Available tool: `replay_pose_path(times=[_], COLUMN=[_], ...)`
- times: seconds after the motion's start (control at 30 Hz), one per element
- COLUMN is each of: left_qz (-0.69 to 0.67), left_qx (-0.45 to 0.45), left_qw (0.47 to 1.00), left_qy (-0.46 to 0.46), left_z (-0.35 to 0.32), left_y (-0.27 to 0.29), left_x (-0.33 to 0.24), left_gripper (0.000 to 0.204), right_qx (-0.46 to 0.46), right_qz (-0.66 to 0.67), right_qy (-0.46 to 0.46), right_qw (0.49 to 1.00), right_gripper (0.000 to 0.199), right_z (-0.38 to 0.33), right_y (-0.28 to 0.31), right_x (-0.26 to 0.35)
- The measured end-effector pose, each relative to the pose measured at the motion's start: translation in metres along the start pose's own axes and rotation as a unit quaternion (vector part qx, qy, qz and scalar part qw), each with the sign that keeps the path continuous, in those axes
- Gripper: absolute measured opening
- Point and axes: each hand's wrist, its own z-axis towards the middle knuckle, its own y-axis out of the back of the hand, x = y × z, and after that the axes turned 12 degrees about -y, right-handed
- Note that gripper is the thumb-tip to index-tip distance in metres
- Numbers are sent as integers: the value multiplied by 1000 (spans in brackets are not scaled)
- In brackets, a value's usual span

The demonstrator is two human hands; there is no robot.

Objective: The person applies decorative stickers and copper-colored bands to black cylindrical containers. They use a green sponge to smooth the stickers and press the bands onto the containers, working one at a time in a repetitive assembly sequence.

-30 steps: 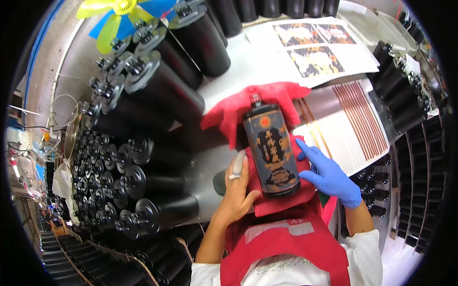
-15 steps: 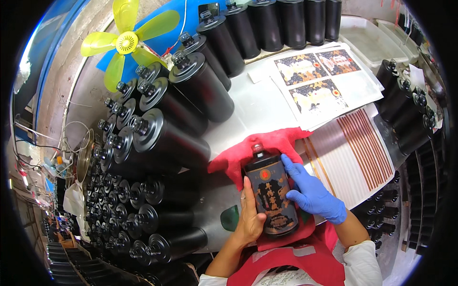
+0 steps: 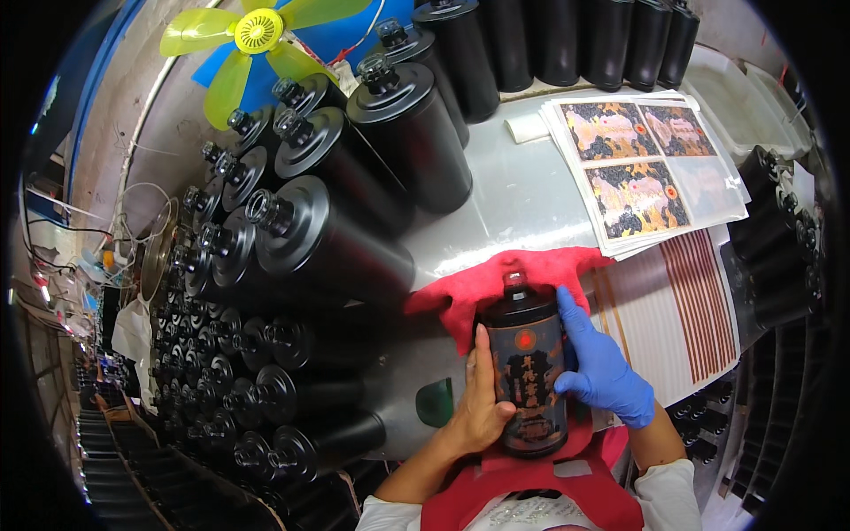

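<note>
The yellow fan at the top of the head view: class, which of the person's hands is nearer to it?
Left. The bare left hand grips the labelled black bottle's left side, the side toward the yellow fan. The blue-gloved right hand presses the bottle's far side, farther from it.

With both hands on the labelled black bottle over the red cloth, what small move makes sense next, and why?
Probably press and smooth the label's right edge: the blue-gloved right hand has its fingers there, while the bare left hand steadies the black cylindrical bottle lying on the red cloth.
</note>
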Motion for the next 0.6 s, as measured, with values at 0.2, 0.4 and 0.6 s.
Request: replay_pose_path(times=[0.2,0.4,0.6], left_qz=[53,1,97], left_qx=[-39,-60,-33], left_qw=[998,998,990], left_qy=[-2,-20,-98], left_z=[12,8,-20], left_y=[-8,1,3], left_x=[-16,-11,5], left_gripper=[104,107,93], right_qx=[-25,1,-21], right_qz=[-55,48,-52], right_qy=[13,-33,-17], right_qw=[998,998,998], right_gripper=[111,107,86], right_z=[-11,-8,-52], right_y=[-11,-12,-7], right_x=[-8,-25,-5])
